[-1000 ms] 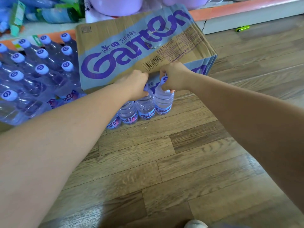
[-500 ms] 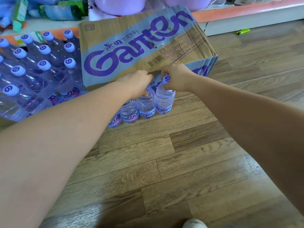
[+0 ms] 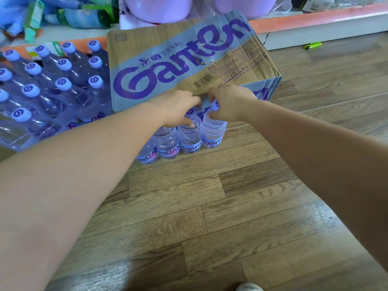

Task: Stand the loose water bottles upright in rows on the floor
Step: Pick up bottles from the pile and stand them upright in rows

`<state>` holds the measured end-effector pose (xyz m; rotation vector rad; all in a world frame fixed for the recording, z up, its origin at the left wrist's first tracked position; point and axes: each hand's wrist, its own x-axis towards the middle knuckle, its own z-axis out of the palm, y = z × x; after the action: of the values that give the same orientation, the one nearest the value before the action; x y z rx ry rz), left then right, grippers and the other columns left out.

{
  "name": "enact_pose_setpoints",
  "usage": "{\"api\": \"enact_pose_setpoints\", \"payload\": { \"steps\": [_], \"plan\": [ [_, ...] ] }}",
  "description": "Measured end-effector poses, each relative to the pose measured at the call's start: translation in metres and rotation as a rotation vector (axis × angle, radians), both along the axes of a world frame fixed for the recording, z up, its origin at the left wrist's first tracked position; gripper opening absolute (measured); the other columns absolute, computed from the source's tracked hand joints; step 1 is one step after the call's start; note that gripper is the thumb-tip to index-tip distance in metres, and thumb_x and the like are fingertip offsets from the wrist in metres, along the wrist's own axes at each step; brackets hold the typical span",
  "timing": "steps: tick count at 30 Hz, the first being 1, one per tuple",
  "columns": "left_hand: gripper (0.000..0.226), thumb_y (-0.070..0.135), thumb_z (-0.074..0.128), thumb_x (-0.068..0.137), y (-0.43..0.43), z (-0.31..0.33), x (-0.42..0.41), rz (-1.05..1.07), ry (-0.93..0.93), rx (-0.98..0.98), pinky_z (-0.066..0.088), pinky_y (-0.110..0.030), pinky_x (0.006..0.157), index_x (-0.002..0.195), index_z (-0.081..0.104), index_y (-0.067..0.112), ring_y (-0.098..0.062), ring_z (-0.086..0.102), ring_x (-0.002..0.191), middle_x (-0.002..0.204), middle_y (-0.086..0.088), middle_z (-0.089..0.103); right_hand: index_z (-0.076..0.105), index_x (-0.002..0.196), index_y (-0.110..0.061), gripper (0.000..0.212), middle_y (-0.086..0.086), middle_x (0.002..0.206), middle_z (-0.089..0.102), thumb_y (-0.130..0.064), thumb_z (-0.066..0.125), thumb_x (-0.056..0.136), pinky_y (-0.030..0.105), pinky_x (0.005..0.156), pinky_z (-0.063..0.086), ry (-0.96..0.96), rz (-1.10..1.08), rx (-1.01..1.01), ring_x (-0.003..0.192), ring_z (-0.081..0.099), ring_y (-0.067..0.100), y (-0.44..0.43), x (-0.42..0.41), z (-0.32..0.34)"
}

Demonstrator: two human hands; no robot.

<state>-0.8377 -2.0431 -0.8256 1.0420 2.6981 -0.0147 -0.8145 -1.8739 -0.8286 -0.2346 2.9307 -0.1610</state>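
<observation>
Floor (image 3: pixel 210 206): hands (image 3: pixel 228 103) seemingly grip upright bottles' (image 3: pixel 213 131) necks.

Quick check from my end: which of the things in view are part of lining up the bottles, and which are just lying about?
Part of the job:
- row of bottles upright on the floor
- left hand and right hand, each gripping a bottle top
- wrapped bottle pack
- box, likely their carton

Lying about:
- green lighter
- purple tubs
- shelf clutter
</observation>
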Motion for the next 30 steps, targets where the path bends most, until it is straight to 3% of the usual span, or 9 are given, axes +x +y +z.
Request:
{"api": "enact_pose_setpoints", "payload": {
  "steps": [3,7,11,18,24,30],
  "plan": [
    [0.040,0.041,0.056,0.088,-0.022,0.015,-0.002,0.090,0.059,0.149,0.039,-0.034,0.074,0.120,0.050,0.017,-0.028,0.054,0.106,0.113,-0.005,0.056,0.055,0.116,-0.017,0.041,0.007,0.121,0.057,-0.047,0.049,0.088,0.035,0.077,0.041,0.177,0.005,0.105,0.108,0.058,0.031,-0.011,-0.002,0.010],
    [0.031,0.031,0.054,0.092,-0.078,0.034,-0.016,0.254,0.236,0.321,0.046,-0.039,0.083,0.117,0.058,0.013,-0.031,0.057,0.105,0.111,-0.009,0.062,0.057,0.114,-0.013,0.037,0.009,0.118,0.057,-0.041,0.045,0.092,0.036,0.079,0.042,0.289,-0.026,-0.036,0.107,0.057,0.033,-0.050,-0.018,0.027],
    [0.029,0.023,0.051,0.093,-0.147,0.039,-0.033,0.377,0.356,0.261,0.047,-0.046,0.084,0.119,0.055,0.011,-0.036,0.053,0.112,0.118,-0.015,0.058,0.053,0.123,-0.013,0.038,0.010,0.127,0.052,-0.036,0.046,0.093,0.041,0.089,0.045,0.262,0.064,-0.135,0.116,0.052,0.032,-0.112,-0.036,0.033],
    [0.041,0.029,0.048,0.094,-0.269,0.011,-0.034,0.653,0.338,0.099,0.043,-0.053,0.092,0.129,0.047,0.007,-0.046,0.048,0.114,0.124,-0.028,0.050,0.045,0.132,-0.011,0.045,0.012,0.132,0.047,-0.035,0.049,0.093,0.043,0.090,0.046,0.164,0.244,-0.132,0.125,0.044,0.032,-0.219,-0.052,0.007],
    [0.035,0.021,0.039,0.093,-0.352,-0.005,-0.014,0.809,0.347,-0.010,0.032,-0.054,0.101,0.125,0.051,0.013,-0.042,0.046,0.120,0.127,-0.022,0.052,0.040,0.135,-0.011,0.048,0.012,0.134,0.043,-0.034,0.049,0.095,0.044,0.096,0.045,0.061,0.375,-0.157,0.128,0.039,0.032,-0.309,-0.053,-0.016],
    [0.034,0.018,0.044,0.094,-0.405,-0.017,-0.002,0.746,0.105,0.179,0.039,-0.040,0.101,0.126,0.053,0.010,-0.036,0.048,0.120,0.126,-0.021,0.051,0.019,0.148,-0.021,0.065,0.012,0.141,0.036,-0.034,0.052,0.094,0.044,0.091,0.046,-0.025,0.407,-0.247,0.123,0.045,0.034,-0.387,-0.053,-0.024]
  ]
}}
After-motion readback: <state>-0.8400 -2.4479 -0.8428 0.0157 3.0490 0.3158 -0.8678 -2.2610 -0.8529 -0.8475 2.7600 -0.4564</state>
